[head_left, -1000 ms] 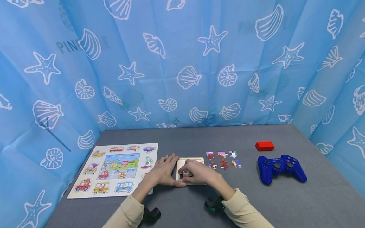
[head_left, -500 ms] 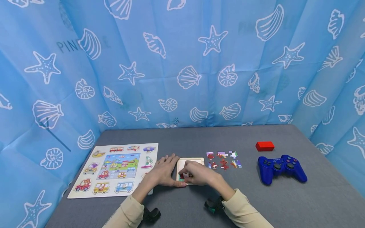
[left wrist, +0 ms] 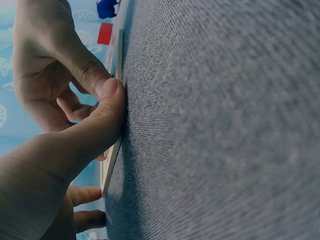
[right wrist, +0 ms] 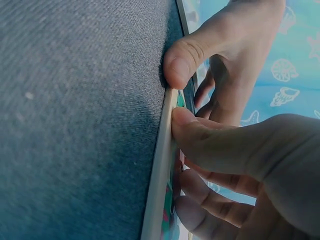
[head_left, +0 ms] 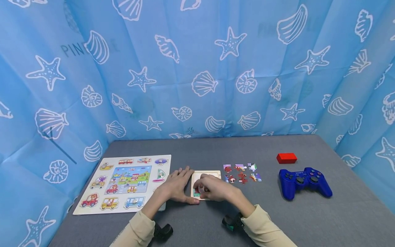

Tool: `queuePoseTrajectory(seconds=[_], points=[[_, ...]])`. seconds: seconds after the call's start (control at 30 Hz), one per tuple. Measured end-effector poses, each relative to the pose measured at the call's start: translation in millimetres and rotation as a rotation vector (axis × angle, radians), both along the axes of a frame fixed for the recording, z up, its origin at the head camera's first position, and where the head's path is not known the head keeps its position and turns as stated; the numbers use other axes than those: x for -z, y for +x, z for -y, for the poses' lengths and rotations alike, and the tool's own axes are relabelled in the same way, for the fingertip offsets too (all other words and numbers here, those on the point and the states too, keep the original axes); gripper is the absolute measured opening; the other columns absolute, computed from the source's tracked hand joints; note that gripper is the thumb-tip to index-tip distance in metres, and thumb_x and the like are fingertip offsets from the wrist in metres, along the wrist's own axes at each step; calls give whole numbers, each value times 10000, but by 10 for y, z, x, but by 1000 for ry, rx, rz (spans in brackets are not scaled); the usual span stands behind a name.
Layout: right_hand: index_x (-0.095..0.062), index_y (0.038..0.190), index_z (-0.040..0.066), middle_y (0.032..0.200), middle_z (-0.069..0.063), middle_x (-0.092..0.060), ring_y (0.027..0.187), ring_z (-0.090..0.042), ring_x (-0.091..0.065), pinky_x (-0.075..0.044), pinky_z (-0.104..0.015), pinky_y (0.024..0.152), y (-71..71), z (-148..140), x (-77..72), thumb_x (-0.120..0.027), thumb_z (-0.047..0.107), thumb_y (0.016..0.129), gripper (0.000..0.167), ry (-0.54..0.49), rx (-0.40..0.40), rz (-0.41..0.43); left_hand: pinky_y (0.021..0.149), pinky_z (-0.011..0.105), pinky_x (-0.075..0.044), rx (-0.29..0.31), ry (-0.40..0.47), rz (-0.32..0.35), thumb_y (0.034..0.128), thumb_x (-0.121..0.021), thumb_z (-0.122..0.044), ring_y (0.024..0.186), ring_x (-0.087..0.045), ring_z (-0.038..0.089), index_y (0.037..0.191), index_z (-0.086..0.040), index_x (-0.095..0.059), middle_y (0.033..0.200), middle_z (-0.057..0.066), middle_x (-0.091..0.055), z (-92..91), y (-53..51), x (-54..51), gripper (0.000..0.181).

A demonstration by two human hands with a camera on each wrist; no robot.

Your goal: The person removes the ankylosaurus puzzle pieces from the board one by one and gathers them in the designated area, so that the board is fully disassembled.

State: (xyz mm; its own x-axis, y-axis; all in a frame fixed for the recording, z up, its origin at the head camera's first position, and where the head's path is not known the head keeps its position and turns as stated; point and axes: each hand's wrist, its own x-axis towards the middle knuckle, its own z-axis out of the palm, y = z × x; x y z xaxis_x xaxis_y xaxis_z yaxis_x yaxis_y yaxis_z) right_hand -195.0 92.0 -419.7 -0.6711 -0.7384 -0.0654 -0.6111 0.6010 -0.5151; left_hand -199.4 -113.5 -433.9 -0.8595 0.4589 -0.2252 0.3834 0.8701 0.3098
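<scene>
A small light wooden puzzle tray (head_left: 195,175) lies on the table between my hands. My left hand (head_left: 177,187) steadies it with fingers spread along the left side. In the right wrist view, the left thumb (right wrist: 180,70) presses the tray's near corner. My right hand (head_left: 214,188) reaches into the tray, its fingers curled at a jigsaw piece (head_left: 201,189) with red and white on it, mostly hidden by the fingers. Green printed pieces (head_left: 196,194) show in the tray's near left corner. The right thumb (right wrist: 192,132) lies by the tray's near rim.
Several loose jigsaw pieces (head_left: 242,177) lie in two rows right of the tray. A vehicle peg puzzle board (head_left: 95,161) stands at left, partly under the left forearm. A blue game controller (head_left: 303,181) and a red block (head_left: 286,158) sit at right. A patterned blue curtain (head_left: 197,68) surrounds the table.
The right fingers have shifted slightly inside the tray around the jigsaw piece. The left thumb has slid a little left along the near edge. The loose pieces have stayed put.
</scene>
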Motion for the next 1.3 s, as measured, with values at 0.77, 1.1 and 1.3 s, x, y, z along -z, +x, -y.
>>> queuePoseTrajectory(seconds=[0.77, 1.1, 1.3], points=[[-752, 1153, 47, 938, -39, -659, 765, -78, -532, -441, -171, 662, 2, -19, 0, -833, 73, 842, 322, -43, -24, -58, 1221, 644, -276, -5, 2, -7, 727, -791, -724, 1539, -274, 477, 1603, -151, -312, 1687, 191, -268, -10, -11, 25, 1152], [-752, 1168, 36, 988, -70, -660, 783, -85, -578, -485, -177, 683, 27, -45, -24, -785, 66, 888, 283, -70, -15, -65, 1223, 642, -274, -9, -3, 2, 724, -791, -727, 1543, -268, 472, 1605, -159, -306, 1691, 187, -260, -11, -7, 19, 1156], [-757, 1167, 56, 1003, -61, -630, 832, -139, -565, -466, -202, 712, 41, -159, -56, -799, 99, 881, 292, -88, 24, -87, 1221, 642, -278, -10, -7, -1, 726, -791, -724, 1545, -266, 469, 1605, -166, -309, 1690, 188, -261, -8, -7, 12, 1148]])
